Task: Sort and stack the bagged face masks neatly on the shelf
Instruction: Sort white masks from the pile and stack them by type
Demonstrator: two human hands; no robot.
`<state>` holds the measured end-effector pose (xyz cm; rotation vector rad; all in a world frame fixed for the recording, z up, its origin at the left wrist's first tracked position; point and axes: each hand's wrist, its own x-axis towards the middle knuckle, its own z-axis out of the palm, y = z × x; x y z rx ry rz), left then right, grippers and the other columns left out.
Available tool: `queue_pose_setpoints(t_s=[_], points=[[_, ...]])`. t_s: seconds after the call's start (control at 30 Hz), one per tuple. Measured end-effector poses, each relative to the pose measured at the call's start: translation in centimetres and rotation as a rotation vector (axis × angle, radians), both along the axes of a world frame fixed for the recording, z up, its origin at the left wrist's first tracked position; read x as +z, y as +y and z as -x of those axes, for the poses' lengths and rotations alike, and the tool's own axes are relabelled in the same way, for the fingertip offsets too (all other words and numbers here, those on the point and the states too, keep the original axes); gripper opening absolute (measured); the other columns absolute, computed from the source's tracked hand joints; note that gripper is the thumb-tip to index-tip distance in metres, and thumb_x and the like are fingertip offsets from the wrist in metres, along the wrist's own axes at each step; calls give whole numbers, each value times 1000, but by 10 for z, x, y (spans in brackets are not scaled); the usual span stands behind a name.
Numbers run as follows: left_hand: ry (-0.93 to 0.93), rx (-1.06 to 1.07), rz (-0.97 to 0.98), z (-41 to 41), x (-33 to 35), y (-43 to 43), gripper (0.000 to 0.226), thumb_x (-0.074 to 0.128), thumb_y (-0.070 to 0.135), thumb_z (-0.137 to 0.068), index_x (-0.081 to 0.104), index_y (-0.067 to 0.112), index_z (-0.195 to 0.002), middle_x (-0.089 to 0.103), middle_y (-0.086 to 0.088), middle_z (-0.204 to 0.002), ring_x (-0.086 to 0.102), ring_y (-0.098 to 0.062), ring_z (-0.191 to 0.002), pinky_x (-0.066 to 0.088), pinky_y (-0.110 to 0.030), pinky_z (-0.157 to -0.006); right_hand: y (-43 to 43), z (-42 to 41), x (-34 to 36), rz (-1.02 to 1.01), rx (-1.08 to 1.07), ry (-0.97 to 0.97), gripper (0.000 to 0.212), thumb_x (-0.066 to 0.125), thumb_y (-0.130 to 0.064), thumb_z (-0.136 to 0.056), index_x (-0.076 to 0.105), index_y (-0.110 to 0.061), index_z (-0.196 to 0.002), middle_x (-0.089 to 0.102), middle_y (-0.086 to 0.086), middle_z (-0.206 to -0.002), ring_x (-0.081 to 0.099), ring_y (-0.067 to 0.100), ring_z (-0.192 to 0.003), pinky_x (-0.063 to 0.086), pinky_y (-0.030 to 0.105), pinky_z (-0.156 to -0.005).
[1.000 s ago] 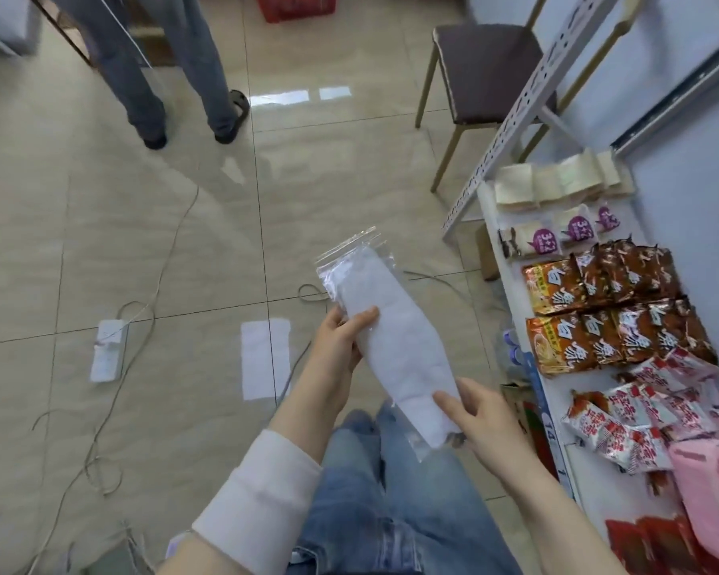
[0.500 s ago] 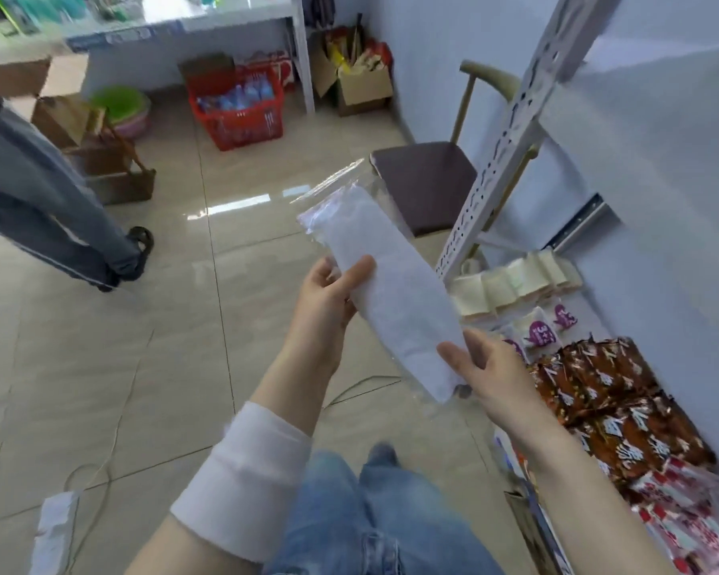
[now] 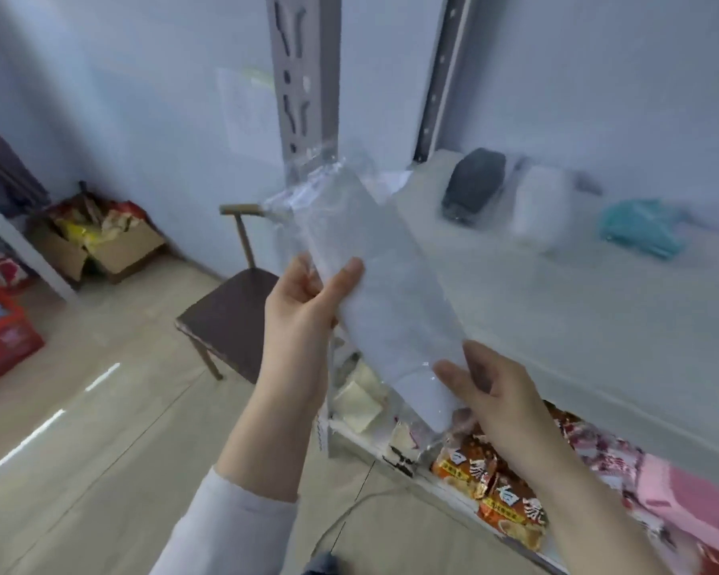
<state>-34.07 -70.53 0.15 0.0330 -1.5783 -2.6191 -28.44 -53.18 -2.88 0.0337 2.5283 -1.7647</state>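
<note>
A clear zip bag of white face masks [image 3: 385, 292] slants in front of me, its seal end up and to the left. My left hand [image 3: 304, 321] grips its left edge, thumb on the front. My right hand [image 3: 490, 392] holds its lower end. Just behind lies the upper white shelf board [image 3: 557, 309]. On that board, toward the back, lie a bagged black mask stack [image 3: 474, 190], a bagged white stack [image 3: 538, 207] and a teal bagged stack [image 3: 640, 226], all blurred.
The lower shelf holds orange snack packets [image 3: 494, 487], red packets, pale packets and a pink item [image 3: 690, 508]. Grey slotted uprights [image 3: 304, 76] rise behind the bag. A brown chair [image 3: 229, 317], a cardboard box [image 3: 96, 242] and a red basket [image 3: 1, 338] stand on the floor at left.
My view has swung up from the floor to the shelf. Both hands have lifted the bag of white masks to the level of the upper board, keeping the same hold.
</note>
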Motion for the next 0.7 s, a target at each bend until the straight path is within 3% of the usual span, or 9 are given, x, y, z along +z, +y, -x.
queue_pose_setpoints(t_s=[0.07,0.13,0.2,0.3,0.4,0.47,0.57,0.7], points=[[19,-126,22,26,7,14,15,68,14,-79,64,11,-94,72,-10,-94,69,-22,-85,55,-29,-69,4,5,8,-13,-120,5,91,51,-81,-65,53,4,-98,53,34,-96,58,44,-72,48,53,-60],[35,-239,71,47,9,34,7,71,16,-80,66,19,-81,70,-11,-90,67,-23,-83,54,-33,-74,13,6,11,-29,-210,-9,93,50,-83,-64,51,4,-98,52,37,-98,60,45,-74,49,58,-63],[31,-332,87,65,5,58,9,74,22,-76,65,21,-75,68,-10,-87,66,-23,-82,52,-35,-76,26,5,11,18,-307,-47,77,55,-68,-73,51,5,-99,51,38,-100,64,44,-66,52,57,-58],[32,-457,164,81,-5,94,40,72,37,-74,61,4,-96,67,-7,-87,64,-21,-83,51,-35,-76,45,6,12,101,-450,-87,31,56,-42,-74,62,-18,-92,70,13,-91,69,28,-63,58,39,-52],[48,-616,234,85,-11,128,32,70,33,-81,61,16,-106,72,-3,-97,69,-19,-91,57,-32,-79,65,17,11,151,-563,-100,21,54,-34,-81,61,-23,-98,73,-2,-87,71,13,-72,57,28,-55],[48,-596,288,94,-16,147,20,68,20,-85,62,15,-104,71,-4,-97,68,-19,-90,56,-34,-81,79,29,11,142,-599,-105,15,55,-29,-88,63,-20,-97,71,-1,-80,68,9,-67,52,20,-51],[39,-542,395,121,-14,169,16,64,14,-87,64,13,-103,71,-1,-96,67,-16,-89,55,-29,-80,98,50,16,96,-528,-144,20,54,-34,-88,63,-17,-92,67,15,-86,65,18,-65,49,20,-53],[63,-528,515,166,5,192,18,65,17,-87,59,14,-104,69,1,-96,66,-13,-86,55,-23,-78,129,94,31,104,-601,-55,28,56,-35,-87,59,-16,-108,67,9,-100,66,20,-79,53,28,-72]])
